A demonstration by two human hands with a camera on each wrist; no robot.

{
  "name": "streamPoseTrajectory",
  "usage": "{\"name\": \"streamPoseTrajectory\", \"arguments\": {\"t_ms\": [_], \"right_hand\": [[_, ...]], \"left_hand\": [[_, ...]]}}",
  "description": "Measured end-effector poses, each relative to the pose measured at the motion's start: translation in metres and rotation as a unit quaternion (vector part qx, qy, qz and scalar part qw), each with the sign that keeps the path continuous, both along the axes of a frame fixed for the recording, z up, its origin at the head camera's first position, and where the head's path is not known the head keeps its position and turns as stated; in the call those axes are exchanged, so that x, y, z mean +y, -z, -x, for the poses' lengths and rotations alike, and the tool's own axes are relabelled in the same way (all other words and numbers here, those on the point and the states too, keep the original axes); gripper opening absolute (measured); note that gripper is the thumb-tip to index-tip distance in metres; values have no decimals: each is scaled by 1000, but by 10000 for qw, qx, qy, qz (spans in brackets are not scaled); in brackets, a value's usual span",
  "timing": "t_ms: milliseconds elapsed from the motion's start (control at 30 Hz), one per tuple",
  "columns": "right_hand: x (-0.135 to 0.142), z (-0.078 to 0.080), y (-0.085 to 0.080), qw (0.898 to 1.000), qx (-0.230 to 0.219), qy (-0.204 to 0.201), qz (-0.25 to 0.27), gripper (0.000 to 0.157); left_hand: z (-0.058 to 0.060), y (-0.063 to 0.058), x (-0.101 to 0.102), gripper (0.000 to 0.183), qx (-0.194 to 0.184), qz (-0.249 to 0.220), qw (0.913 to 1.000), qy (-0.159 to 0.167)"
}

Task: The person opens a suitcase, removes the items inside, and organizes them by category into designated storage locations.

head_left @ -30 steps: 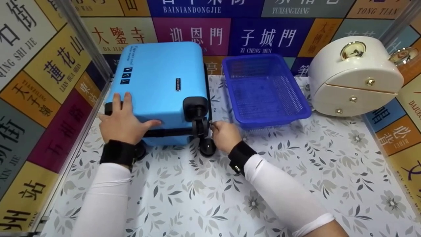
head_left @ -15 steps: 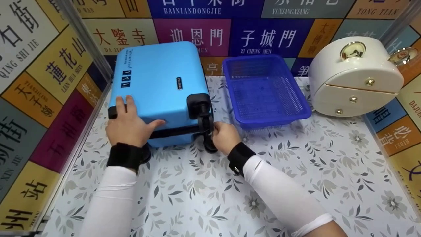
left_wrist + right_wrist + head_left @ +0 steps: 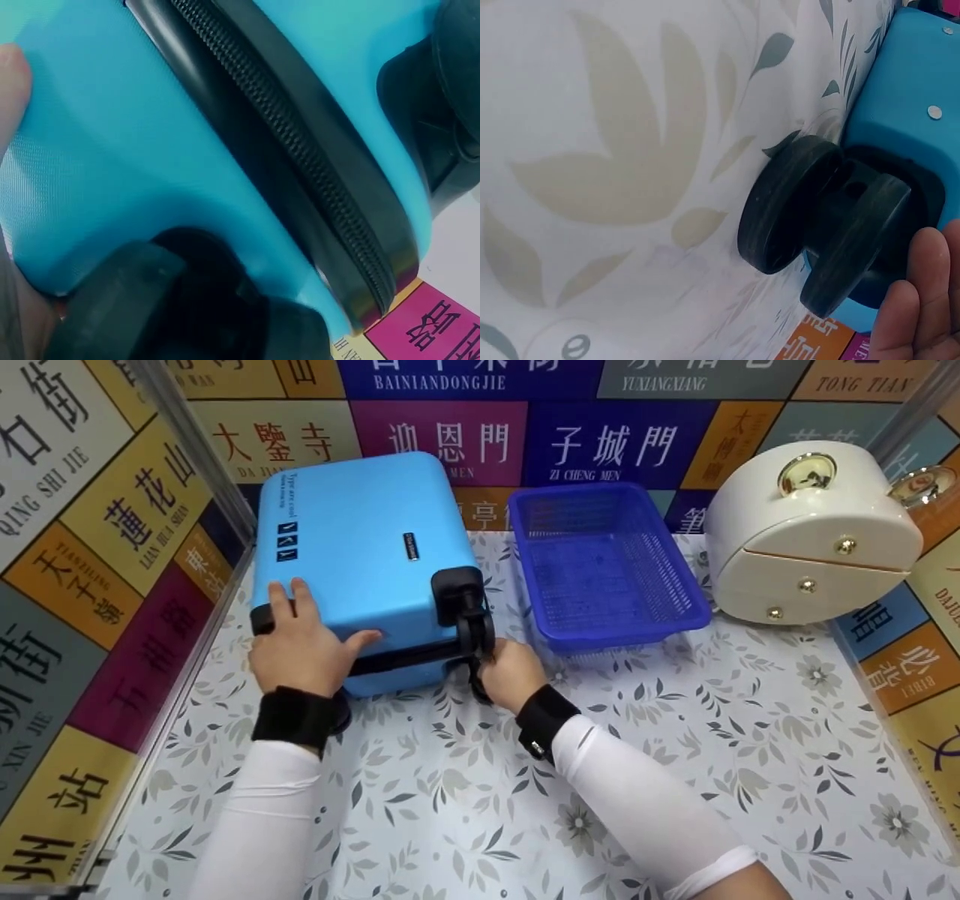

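A light blue hard-shell suitcase (image 3: 367,525) lies flat, its wheeled end facing me. My left hand (image 3: 300,652) rests on its near left corner, fingers spread over the top and thumb along the near edge. At the near right corner, my right hand (image 3: 514,673) has curled fingers pinching at the zipper pull, which is mostly hidden by the hand and wheel. The black caster wheel (image 3: 855,247) stands right beside those fingertips. In the left wrist view, the black zipper (image 3: 277,120) runs along the seam with its teeth meshed where visible.
A blue plastic basket (image 3: 536,577) stands right of the suitcase. Farther right is a rounded white box (image 3: 795,532) with gold knobs and handles. Sign-patterned walls (image 3: 442,442) enclose the back and sides of the flower-patterned table (image 3: 420,810).
The suitcase has turned slightly and its near end has shifted right, with my left hand moving along with it. My right hand stays at the corner; the metal pull there is now less visible.
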State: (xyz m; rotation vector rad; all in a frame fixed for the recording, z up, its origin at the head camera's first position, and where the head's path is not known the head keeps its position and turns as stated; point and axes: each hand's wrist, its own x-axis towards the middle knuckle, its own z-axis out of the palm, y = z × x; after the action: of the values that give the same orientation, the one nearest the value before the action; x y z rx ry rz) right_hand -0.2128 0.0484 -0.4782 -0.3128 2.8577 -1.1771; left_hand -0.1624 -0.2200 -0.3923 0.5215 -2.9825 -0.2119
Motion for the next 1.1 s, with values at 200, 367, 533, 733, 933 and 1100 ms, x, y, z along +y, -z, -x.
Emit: {"name": "streamPoseTrajectory", "arguments": {"t_ms": [200,367,533,733,933,1100], "right_hand": [[-2,-1,3,9998,195,38,44,20],[-3,-1,4,9994,194,217,185,22],[-6,-2,5,9991,334,206,159,23],[-6,0,5,9988,458,152,97,23],[-5,5,3,9993,182,287,154,23],[-9,4,5,9982,314,460,227,23]], "left_hand": [[0,1,8,133,74,68,9999,-63],[-2,1,13,130,175,117,9997,-78],[-3,1,15,128,158,191,9996,-102],[-4,0,19,127,187,235,9995,-112],[-7,-1,24,121,186,202,9995,-137],[-9,-1,28,118,209,261,9993,-184]]}}
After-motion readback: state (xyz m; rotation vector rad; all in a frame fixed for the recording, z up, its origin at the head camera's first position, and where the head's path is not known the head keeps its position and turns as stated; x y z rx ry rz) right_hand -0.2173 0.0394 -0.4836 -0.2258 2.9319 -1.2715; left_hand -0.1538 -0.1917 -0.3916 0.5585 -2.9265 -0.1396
